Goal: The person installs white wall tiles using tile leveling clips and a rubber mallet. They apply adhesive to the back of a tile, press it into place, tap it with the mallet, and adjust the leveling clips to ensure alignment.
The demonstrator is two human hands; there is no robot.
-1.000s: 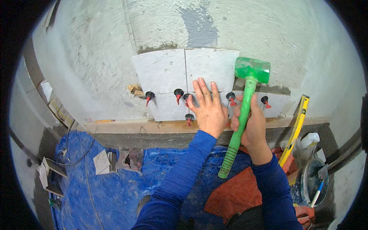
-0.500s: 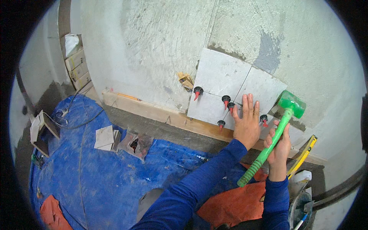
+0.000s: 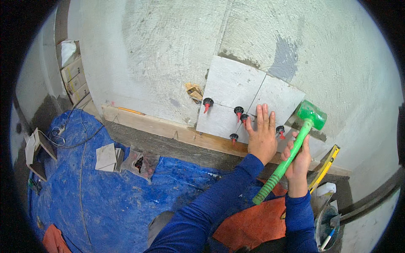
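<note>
Several grey tiles (image 3: 236,84) sit on the rough plastered wall, with red and black levelling clips (image 3: 207,103) in their joints. My left hand (image 3: 261,135) lies flat, fingers spread, on the lower right tile. My right hand (image 3: 297,158) grips the handle of a green rubber mallet (image 3: 295,147), whose head is raised beside the right edge of the tiles, close to the wall.
A wooden batten (image 3: 168,130) runs along the wall under the tiles. A blue tarp (image 3: 97,198) covers the floor, with loose tile pieces (image 3: 106,157) and an orange cloth (image 3: 253,223) on it. A yellow level (image 3: 325,166) and a bucket (image 3: 327,225) stand at the right. Boxes (image 3: 74,76) lean at the left.
The view has swung left, so the tiles and hands sit further right. My left hand stays on the tile; the mallet head sits lower and nearer the tile edge.
</note>
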